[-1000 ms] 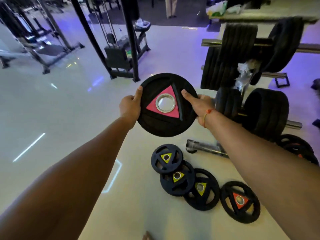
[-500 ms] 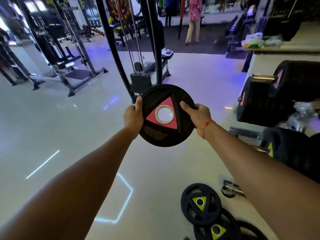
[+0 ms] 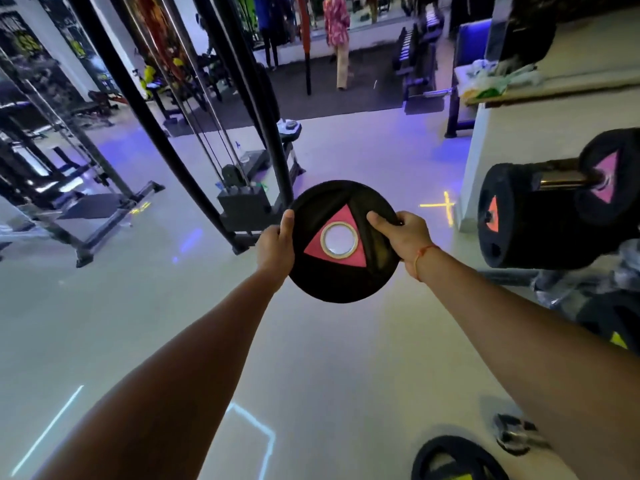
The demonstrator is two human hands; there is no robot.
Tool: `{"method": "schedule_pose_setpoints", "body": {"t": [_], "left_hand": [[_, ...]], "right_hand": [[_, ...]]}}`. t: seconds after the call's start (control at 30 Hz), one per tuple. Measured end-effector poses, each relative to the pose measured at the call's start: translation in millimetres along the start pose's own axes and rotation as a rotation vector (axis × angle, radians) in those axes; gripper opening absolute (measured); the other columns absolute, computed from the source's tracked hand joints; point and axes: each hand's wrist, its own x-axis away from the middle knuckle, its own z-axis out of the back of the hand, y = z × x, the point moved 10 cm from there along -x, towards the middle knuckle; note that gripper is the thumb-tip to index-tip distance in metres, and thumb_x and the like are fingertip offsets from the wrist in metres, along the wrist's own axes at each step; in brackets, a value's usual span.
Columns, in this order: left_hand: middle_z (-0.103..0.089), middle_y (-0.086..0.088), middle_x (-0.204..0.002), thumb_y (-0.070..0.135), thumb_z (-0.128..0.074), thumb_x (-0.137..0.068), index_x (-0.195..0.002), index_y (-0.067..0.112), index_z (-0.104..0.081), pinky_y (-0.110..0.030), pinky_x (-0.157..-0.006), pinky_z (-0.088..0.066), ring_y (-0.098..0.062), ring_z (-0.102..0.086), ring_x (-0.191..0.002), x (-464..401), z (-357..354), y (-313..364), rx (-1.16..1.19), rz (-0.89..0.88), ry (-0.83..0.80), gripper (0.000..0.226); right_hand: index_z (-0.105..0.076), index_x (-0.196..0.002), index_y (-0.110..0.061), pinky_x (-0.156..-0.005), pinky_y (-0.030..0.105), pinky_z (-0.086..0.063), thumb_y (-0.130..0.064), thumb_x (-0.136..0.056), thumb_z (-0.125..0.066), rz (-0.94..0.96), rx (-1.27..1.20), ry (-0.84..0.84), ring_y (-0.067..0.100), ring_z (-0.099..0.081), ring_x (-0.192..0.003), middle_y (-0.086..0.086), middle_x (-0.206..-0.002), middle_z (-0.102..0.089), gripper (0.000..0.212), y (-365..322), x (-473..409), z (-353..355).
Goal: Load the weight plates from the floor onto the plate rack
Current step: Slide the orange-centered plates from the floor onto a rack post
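While both hands [image 3: 275, 245] [image 3: 403, 237] grip the plate [image 3: 341, 242], loaded rack pegs [image 3: 561, 178] stand right.

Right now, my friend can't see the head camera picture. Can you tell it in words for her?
Two bare hands, the left hand and the right hand, hold up a black weight plate with a pink triangle, above a pale gym floor. To the right, the plate rack already carries black plates; another plate lies on the floor below.
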Motion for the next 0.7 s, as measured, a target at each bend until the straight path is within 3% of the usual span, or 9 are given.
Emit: {"method": "schedule_pose_setpoints", "body": {"t": [0.2, 0.33, 0.43, 0.5, 0.57, 0.63, 0.7], "left_hand": [[-0.062, -0.017, -0.092, 0.064, -0.033, -0.101, -0.098, -0.001, -0.065, -0.038, -0.080, -0.044, -0.031, -0.057, -0.088, -147, -88, 26, 0.026, -0.160, -0.156, 0.072], [-0.058, -0.013, -0.092, 0.056, -0.033, -0.105, -0.100, -0.001, -0.063, -0.031, -0.078, -0.032, -0.028, -0.053, -0.090, -211, -157, 64, 0.034, -0.256, -0.306, 0.065], [-0.060, -0.014, -0.093, 0.057, -0.033, -0.105, -0.095, 0.000, -0.061, -0.034, -0.080, -0.036, -0.031, -0.055, -0.092, -236, -214, 98, 0.072, -0.323, -0.417, 0.064], [-0.061, -0.016, -0.094, 0.056, -0.032, -0.105, -0.094, 0.000, -0.061, -0.034, -0.082, -0.038, -0.033, -0.056, -0.093, -244, -256, 124, 0.080, -0.370, -0.503, 0.064], [-0.061, -0.015, -0.092, 0.055, -0.031, -0.106, -0.089, 0.002, -0.059, -0.032, -0.081, -0.037, -0.031, -0.056, -0.091, -243, -299, 151, 0.078, -0.434, -0.595, 0.061], [-0.062, -0.015, -0.091, 0.054, -0.030, -0.106, -0.086, 0.004, -0.058, -0.031, -0.081, -0.037, -0.030, -0.057, -0.090, -238, -339, 180, 0.074, -0.506, -0.676, 0.061], [-0.063, -0.016, -0.093, 0.053, -0.029, -0.107, -0.087, 0.003, -0.060, -0.032, -0.083, -0.039, -0.030, -0.056, -0.091, -234, -381, 207, 0.075, -0.552, -0.750, 0.062]], "right_hand": [[-0.064, -0.095, -0.006, -0.065, 0.030, -0.053, -0.046, -0.079, -0.082, -0.003, -0.002, 0.252, 0.020, -0.062, -0.076, 0.004, -0.086, -0.068, 0.046, 8, -109, 15], [-0.063, -0.090, -0.005, -0.056, 0.024, -0.047, -0.046, -0.083, -0.079, 0.008, 0.060, 0.426, 0.018, -0.060, -0.071, 0.006, -0.082, -0.066, 0.044, -2, -147, 49], [-0.067, -0.091, -0.003, -0.072, 0.041, -0.058, -0.055, -0.073, -0.080, 0.029, 0.101, 0.565, 0.026, -0.070, -0.085, 0.012, -0.092, -0.074, 0.056, -9, -164, 87], [-0.069, -0.084, -0.008, -0.079, 0.044, -0.058, -0.051, -0.074, -0.081, 0.033, 0.108, 0.661, 0.025, -0.071, -0.085, 0.009, -0.090, -0.075, 0.046, -11, -172, 117], [-0.065, -0.077, -0.014, -0.068, 0.031, -0.058, -0.037, -0.081, -0.082, 0.026, 0.058, 0.751, 0.016, -0.066, -0.076, 0.004, -0.083, -0.072, 0.029, -8, -174, 147], [-0.058, -0.072, -0.016, -0.051, 0.013, -0.046, -0.029, -0.084, -0.081, 0.017, 0.017, 0.845, 0.007, -0.057, -0.064, -0.003, -0.071, -0.063, 0.029, -2, -175, 179], [-0.056, -0.070, -0.016, -0.048, 0.008, -0.040, -0.029, -0.085, -0.080, 0.010, 0.021, 0.936, 0.006, -0.052, -0.062, -0.005, -0.068, -0.058, 0.031, 3, -177, 211]]}}
